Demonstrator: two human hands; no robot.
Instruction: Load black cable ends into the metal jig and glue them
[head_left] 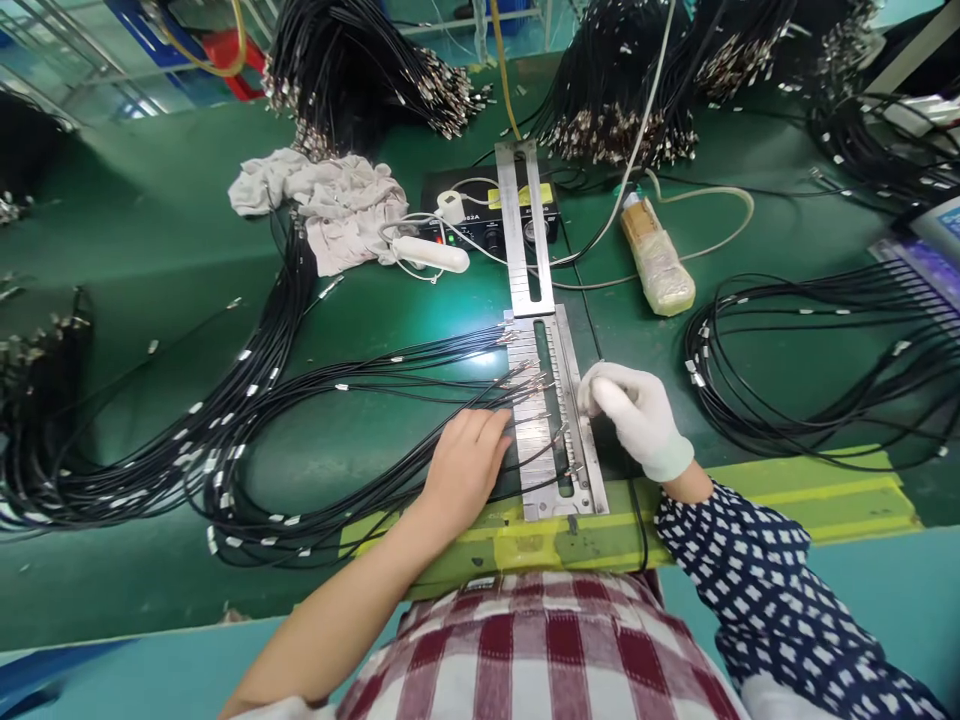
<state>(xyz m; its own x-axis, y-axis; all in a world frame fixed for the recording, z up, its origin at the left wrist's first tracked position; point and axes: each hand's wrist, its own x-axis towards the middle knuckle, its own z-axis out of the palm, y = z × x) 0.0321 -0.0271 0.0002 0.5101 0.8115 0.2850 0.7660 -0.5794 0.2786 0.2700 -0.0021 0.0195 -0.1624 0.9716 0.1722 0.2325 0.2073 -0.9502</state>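
My left hand [465, 465], bare, lies over several black cables [409, 462] at the left edge of a slotted metal fixture [534, 435]. Its fingers are closed together, and a cable runs out between fingertips and thumb toward the fixture. Metal-tipped cable ends [531, 380] rest in a row across the plate. Just off the fixture's right edge is my right hand [634, 415], in a white glove, with fingers curled into a pinch. What the pinch holds, if anything, is hidden. A second slotted metal plate [502, 230] extends from the fixture's far end.
Behind the fixture sits a black control box [489, 205] with a white handpiece [431, 254]. A crumpled cloth [330, 200] is left of it, a wrapped tool [656, 255] right. Cable bundles [600, 90] line the back; a coiled bundle [705, 370] lies right. Yellow-green tape [810, 490] covers the front edge.
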